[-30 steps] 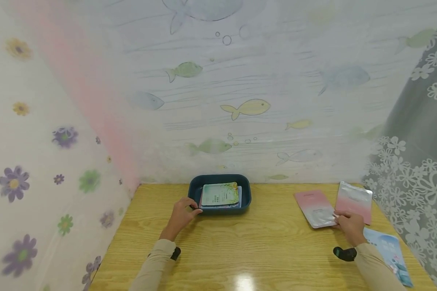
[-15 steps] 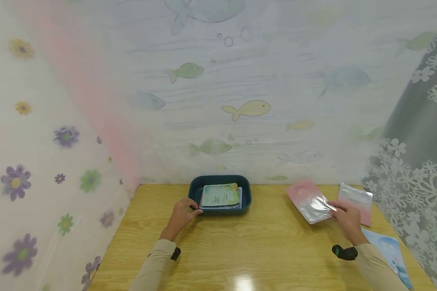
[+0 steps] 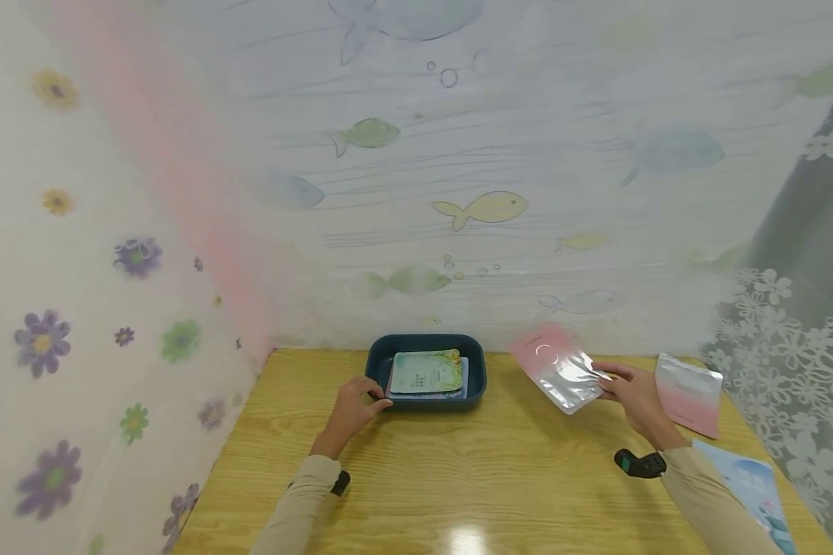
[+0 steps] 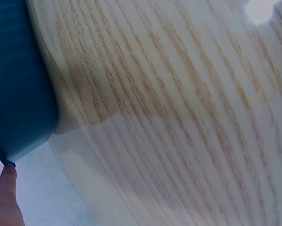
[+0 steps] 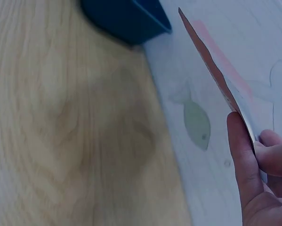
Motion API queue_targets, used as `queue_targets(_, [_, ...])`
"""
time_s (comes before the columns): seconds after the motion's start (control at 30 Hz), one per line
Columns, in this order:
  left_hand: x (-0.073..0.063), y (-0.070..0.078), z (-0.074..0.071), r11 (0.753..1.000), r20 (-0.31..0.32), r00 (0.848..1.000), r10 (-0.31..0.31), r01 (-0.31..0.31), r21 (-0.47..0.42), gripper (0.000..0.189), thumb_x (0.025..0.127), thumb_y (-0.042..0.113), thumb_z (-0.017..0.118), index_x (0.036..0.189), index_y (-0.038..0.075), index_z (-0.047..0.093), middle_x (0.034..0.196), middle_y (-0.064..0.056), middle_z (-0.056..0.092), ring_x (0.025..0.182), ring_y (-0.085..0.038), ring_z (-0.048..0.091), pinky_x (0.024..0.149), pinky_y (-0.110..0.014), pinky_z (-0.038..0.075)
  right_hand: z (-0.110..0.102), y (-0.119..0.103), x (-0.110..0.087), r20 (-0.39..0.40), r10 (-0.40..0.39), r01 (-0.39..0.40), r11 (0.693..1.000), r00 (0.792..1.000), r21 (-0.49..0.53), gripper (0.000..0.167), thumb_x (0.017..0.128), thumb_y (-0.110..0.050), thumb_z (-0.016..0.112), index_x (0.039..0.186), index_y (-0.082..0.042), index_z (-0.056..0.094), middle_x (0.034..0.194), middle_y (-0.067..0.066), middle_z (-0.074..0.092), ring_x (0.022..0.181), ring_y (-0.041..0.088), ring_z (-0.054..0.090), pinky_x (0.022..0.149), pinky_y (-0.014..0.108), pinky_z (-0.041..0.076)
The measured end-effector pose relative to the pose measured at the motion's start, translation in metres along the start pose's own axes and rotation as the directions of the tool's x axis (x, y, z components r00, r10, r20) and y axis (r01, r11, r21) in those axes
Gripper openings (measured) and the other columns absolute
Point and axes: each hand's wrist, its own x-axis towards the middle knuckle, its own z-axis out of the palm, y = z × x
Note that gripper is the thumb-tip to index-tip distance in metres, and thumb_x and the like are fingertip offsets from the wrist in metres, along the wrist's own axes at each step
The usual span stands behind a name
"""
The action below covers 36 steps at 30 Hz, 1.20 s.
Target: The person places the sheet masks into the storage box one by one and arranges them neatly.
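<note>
A dark blue plastic bin stands at the back of the table, holding a green face mask packet on top of other packets. My left hand pinches the bin's front left rim; the left wrist view shows thumb and finger at the bin's edge. Between thumb and fingers, my right hand holds a pink and silver face mask packet, raised and tilted above the table. Seen edge-on in the right wrist view, that packet is gripped at its lower end by the right hand.
A second pink and silver packet lies at the right of the table, with a light blue packet nearer the front, partly behind the right sleeve. Curtain walls with fish and flowers border the wooden table.
My right hand has lifted the pink and silver packet off the table and carried it left, toward the bin. The left hand stays on the bin's rim.
</note>
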Motion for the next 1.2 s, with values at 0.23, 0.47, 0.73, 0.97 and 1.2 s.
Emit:
queue_targets(0.23, [0.001, 0.001, 0.001, 1.0, -0.016, 1.0, 0.018, -0.018, 0.006, 0.018, 0.07, 0.012, 0.084, 0.074, 0.013, 0.066, 0.08, 0.003, 0.059, 0.076, -0.015, 0.055, 0.07, -0.037, 0.05, 0.029, -0.014, 0.015, 0.072, -0.03, 0.033, 0.999, 0.997, -0.04, 0.035, 0.091, 0.006, 0.054, 0.123, 0.019, 0.05, 0.109, 0.005, 0.063, 0.076, 0.009, 0.066, 0.068, 0.026, 0.055])
queue_targets(0.47, [0.002, 0.0, 0.0, 0.999, -0.019, 0.999, 0.035, -0.034, 0.02, 0.02, 0.069, 0.012, 0.084, 0.073, 0.013, 0.065, 0.08, 0.0, 0.06, 0.076, -0.017, 0.056, 0.07, -0.038, 0.05, 0.057, -0.025, 0.027, 0.128, -0.041, 0.048, 0.997, 0.991, -0.057, 0.033, 0.092, 0.008, 0.05, 0.123, 0.018, 0.05, 0.127, 0.033, 0.048, 0.08, 0.01, 0.065, 0.07, 0.026, 0.054])
queue_targets(0.73, [0.001, 0.002, 0.0, 0.999, 0.01, 0.999, -0.04, 0.04, 0.008, 0.018, 0.071, 0.015, 0.083, 0.074, 0.014, 0.066, 0.082, 0.004, 0.059, 0.079, -0.015, 0.055, 0.073, -0.035, 0.05, 0.087, -0.03, 0.042, 0.174, -0.031, 0.041, 0.998, 0.984, -0.053, 0.031, 0.092, 0.008, 0.05, 0.122, 0.016, 0.053, 0.12, 0.034, 0.052, 0.078, 0.015, 0.066, 0.068, 0.03, 0.055])
queue_targets(0.97, [0.0, 0.001, -0.001, 1.0, -0.025, 1.0, 0.011, -0.012, -0.005, 0.018, 0.07, 0.013, 0.084, 0.074, 0.013, 0.066, 0.08, 0.003, 0.06, 0.076, -0.017, 0.055, 0.07, -0.035, 0.049, 0.112, -0.027, 0.056, 0.198, 0.006, 0.005, 0.998, 0.98, -0.059, 0.029, 0.091, 0.008, 0.051, 0.119, 0.014, 0.057, 0.113, 0.03, 0.058, 0.076, 0.018, 0.065, 0.066, 0.03, 0.055])
queue_targets(1.2, [0.0, 0.0, 0.0, 1.0, -0.012, 1.0, 0.009, -0.009, -0.029, 0.017, 0.071, 0.012, 0.083, 0.075, 0.011, 0.067, 0.081, 0.001, 0.061, 0.077, -0.016, 0.055, 0.07, -0.036, 0.05, 0.134, -0.024, 0.066, 0.208, 0.023, -0.009, 0.998, 0.978, -0.068, 0.027, 0.09, 0.009, 0.052, 0.116, 0.014, 0.059, 0.109, 0.028, 0.061, 0.072, 0.017, 0.064, 0.065, 0.032, 0.055])
